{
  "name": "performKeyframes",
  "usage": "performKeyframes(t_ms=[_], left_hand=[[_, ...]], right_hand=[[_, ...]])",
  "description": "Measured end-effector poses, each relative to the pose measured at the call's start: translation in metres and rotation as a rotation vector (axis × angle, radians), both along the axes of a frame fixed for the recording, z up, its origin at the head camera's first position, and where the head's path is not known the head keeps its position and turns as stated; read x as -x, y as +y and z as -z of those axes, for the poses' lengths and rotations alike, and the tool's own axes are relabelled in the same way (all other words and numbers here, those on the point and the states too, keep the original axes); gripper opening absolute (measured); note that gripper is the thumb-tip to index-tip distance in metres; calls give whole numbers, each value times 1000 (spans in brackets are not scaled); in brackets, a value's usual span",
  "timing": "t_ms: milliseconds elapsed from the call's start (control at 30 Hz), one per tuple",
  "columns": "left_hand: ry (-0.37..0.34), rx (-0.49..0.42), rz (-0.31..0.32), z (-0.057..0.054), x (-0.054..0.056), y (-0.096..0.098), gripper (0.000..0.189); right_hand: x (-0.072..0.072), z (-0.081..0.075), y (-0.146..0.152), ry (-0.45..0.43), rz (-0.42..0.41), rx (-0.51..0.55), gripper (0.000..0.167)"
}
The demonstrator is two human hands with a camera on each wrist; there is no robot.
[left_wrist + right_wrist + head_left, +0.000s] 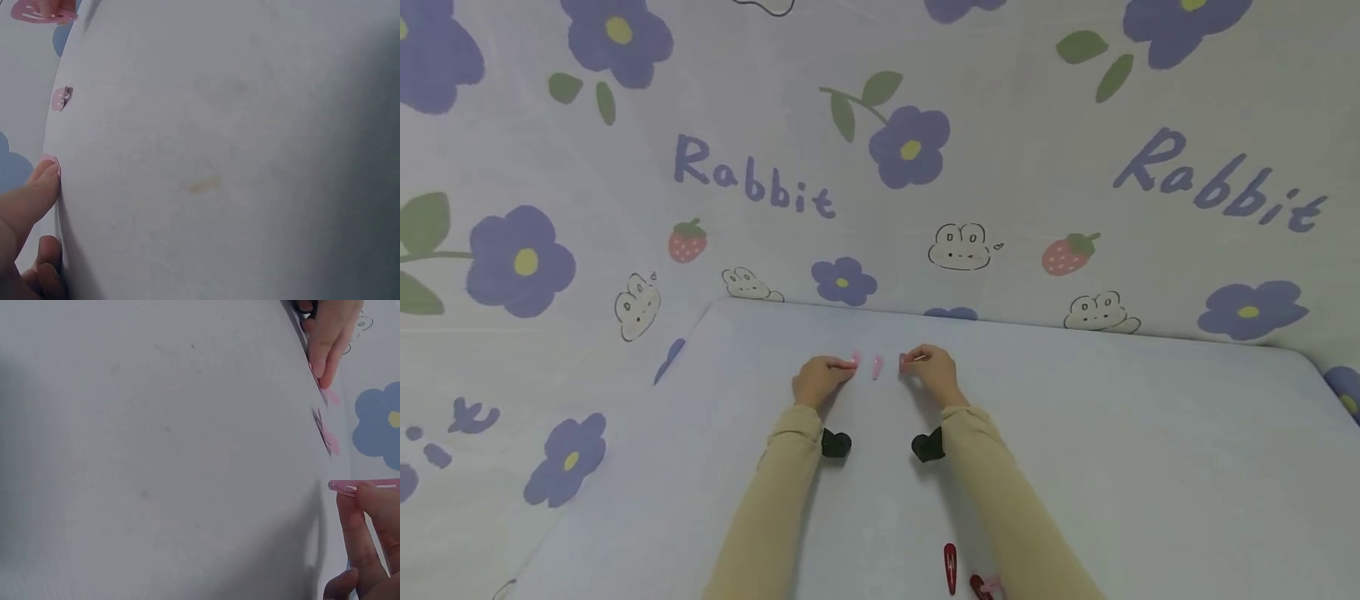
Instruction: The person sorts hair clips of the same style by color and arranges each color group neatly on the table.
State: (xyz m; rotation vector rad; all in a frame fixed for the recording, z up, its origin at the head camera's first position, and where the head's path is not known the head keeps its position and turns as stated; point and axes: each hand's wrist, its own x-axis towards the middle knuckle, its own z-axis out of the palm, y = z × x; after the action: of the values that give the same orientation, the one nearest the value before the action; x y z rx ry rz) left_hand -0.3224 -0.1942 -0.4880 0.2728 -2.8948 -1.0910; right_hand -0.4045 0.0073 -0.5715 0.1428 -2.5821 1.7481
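My right hand (931, 369) pinches a pink snap hair clip (345, 486) between thumb and fingertip, holding it lengthwise over the far part of the table. My left hand (822, 379) has thumb and fingertip on the end of another pink hair clip (855, 358), which lies on the table to the left. Between the two hands lies a third pink hair clip (877, 367), untouched; it also shows in the left wrist view as a small pink clip (61, 98) near the table's edge.
Near the front of the white table (1150, 467) lie a dark red hair clip (951, 569) and a second red clip (979, 587) with a pink one beside it, partly behind the right sleeve. A flower-print cloth (1000, 175) hangs behind the table.
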Motion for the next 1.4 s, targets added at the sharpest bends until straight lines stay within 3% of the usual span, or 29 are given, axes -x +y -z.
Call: performKeyframes(t_ms=[33, 100, 133, 233, 333, 367, 467, 567, 600, 633, 733, 833, 867, 967, 1133, 1400], left_hand=[[-5, -2, -4, 0, 0, 1, 17], [-12, -7, -12, 0, 1, 1, 17], [-13, -8, -15, 0, 1, 1, 17], [-15, -12, -21, -1, 1, 1, 16], [-20, -9, -18, -2, 2, 1, 16], [-23, -9, -16, -2, 2, 1, 16], [-24, -13, -12, 0, 1, 2, 16], [-13, -9, -9, 0, 1, 1, 17], [-9, -8, -8, 0, 0, 1, 17], [-9, -6, -8, -1, 0, 1, 17], [-21, -11, -8, -2, -1, 0, 17], [-25, -14, -5, -3, -1, 0, 17], [-23, -14, -2, -3, 0, 0, 17], [-13, -7, 1, -2, 1, 0, 18], [-19, 8, -3, 0, 4, 0, 18], [-25, 7, -6, 0, 0, 2, 18]], right_hand=[[-21, -28, -3, -15, 12, -3, 15], [-42, -57, -8, -86, 27, -24, 15], [-48, -61, -8, -72, 23, -23, 14], [-30, -30, -8, 18, 19, 1, 15], [-23, -17, -8, 10, 29, -10, 16], [-26, -20, -9, 1, 40, -21, 16], [-48, -54, -16, -128, 91, -104, 16], [-58, -69, -18, -132, 110, -131, 14], [-55, -67, -19, -145, 116, -146, 15], [-48, -56, -17, -91, 102, -127, 16], [-46, -53, -14, -86, 71, -174, 18], [-49, -59, -14, -88, 63, -265, 17], [-58, -73, -15, -126, 68, -322, 15], [-65, -82, -14, -92, 64, -383, 15], [-72, -92, -12, -100, 40, -366, 19], [-72, -85, -7, -109, -26, -310, 32]])
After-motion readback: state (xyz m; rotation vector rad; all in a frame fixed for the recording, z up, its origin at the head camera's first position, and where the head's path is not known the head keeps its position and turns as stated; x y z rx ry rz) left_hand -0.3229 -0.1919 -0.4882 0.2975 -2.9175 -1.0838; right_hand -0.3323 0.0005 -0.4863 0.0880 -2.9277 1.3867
